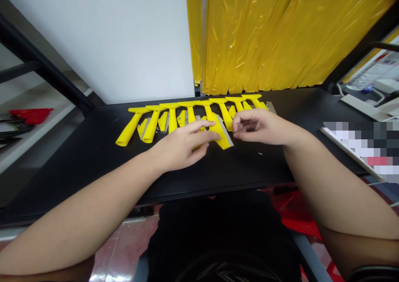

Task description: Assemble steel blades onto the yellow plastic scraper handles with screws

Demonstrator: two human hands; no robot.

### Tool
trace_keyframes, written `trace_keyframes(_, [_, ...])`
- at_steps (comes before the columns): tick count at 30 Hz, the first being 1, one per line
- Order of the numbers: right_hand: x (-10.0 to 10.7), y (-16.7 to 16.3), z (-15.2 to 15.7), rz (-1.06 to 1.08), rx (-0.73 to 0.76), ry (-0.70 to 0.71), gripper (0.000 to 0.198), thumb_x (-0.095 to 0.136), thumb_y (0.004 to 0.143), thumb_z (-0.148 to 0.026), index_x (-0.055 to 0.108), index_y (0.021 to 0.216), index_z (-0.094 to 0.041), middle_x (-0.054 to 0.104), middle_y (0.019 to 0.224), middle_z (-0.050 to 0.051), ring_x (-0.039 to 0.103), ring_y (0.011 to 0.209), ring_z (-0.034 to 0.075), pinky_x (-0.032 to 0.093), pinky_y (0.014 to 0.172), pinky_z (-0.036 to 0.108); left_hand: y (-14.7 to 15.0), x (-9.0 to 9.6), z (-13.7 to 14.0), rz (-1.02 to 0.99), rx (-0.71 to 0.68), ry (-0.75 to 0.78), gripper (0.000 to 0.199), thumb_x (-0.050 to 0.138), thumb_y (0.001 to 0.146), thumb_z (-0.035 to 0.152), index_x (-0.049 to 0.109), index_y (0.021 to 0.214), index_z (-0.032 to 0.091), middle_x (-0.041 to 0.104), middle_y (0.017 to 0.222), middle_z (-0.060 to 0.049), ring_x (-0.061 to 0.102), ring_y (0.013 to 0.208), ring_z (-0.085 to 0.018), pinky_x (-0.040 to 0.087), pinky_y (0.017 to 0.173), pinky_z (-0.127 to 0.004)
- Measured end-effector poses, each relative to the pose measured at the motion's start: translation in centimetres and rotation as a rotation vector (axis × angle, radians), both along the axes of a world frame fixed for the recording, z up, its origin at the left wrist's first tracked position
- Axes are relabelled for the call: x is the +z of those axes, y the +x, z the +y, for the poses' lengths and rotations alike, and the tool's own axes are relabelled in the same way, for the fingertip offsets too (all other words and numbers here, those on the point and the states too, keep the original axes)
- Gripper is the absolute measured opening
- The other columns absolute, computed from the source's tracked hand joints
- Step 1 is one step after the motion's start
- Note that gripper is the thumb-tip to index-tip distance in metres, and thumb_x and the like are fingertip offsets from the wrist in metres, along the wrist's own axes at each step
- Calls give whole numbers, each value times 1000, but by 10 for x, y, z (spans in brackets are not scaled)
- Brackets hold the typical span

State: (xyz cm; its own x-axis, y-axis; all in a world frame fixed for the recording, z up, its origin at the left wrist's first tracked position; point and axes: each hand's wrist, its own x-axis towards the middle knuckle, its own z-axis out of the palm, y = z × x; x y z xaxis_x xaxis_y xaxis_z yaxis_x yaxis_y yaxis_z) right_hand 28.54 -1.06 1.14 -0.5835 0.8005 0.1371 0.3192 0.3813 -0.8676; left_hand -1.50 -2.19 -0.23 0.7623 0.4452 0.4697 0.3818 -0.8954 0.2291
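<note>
My left hand reaches over a flat yellow scraper head with a grey strip along its edge. Its outstretched fingers hold this piece at a slant over the black table. Just right of the strip, my right hand is curled, thumb and forefinger pinched together. Whatever sits in that pinch is too small to make out. Behind both hands runs a row of yellow handles with wide tops, their tube ends towards me. More small yellow heads with grey strips lie among the handles, partly hidden.
A tiny metal screw lies on the black table near my right wrist. Yellow plastic sheeting and a white panel stand behind the table. At the right edge lies a white-edged flat item, partly blurred out.
</note>
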Motion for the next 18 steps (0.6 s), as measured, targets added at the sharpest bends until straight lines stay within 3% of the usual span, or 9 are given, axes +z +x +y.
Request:
trace_keyframes(3, [0, -2, 1, 84, -17, -29, 25, 93, 78, -33, 71, 85, -22, 74, 80, 2, 68, 70, 16, 56, 66, 32, 3, -1, 0, -138, -24, -167, 29, 64, 99, 15, 74, 126, 21, 74, 137, -13, 71, 130, -27, 61, 104, -39])
trace_keyframes(5, [1, -3, 1, 147, -39, -41, 30, 96, 75, -33, 71, 85, -22, 75, 80, 3, 70, 70, 17, 58, 68, 33, 6, -3, 1, -305, -56, -402, 29, 67, 98, 17, 70, 126, 21, 75, 129, -12, 77, 108, -22, 64, 84, -32])
trace_keyframes(7, [0, -5, 1, 206, -58, -36, 32, 97, 75, -34, 70, 87, -22, 75, 80, 3, 72, 72, 18, 61, 70, 35, 8, -5, 3, -495, -109, -689, 27, 69, 98, 19, 65, 124, 21, 76, 118, -9, 75, 81, -15, 59, 64, -24])
trace_keyframes(10, [-2, -8, 0, 248, -91, 7, 31, 94, 80, -37, 69, 90, -22, 73, 81, 3, 73, 74, 19, 63, 75, 37, 10, -2, 7, -670, -158, -1001, 27, 73, 95, 20, 56, 116, 23, 72, 97, 0, 71, 67, -12, 53, 54, -21])
trace_keyframes(14, [-7, -13, 1, 208, -123, 88, 26, 89, 87, -39, 70, 94, -23, 71, 89, 5, 69, 78, 19, 61, 75, 37, 8, 3, 12, -727, -95, -1174, 30, 72, 93, 23, 48, 111, 26, 68, 74, 5, 68, 60, -14, 48, 51, -22])
trace_keyframes(18, [-12, -18, 5, 147, -122, 273, 16, 85, 88, -35, 73, 91, -25, 63, 97, 5, 60, 82, 19, 56, 76, 37, 10, 2, 16, -781, -37, -1275, 37, 74, 86, 24, 47, 111, 27, 70, 80, 3, 65, 57, -14, 44, 49, -22])
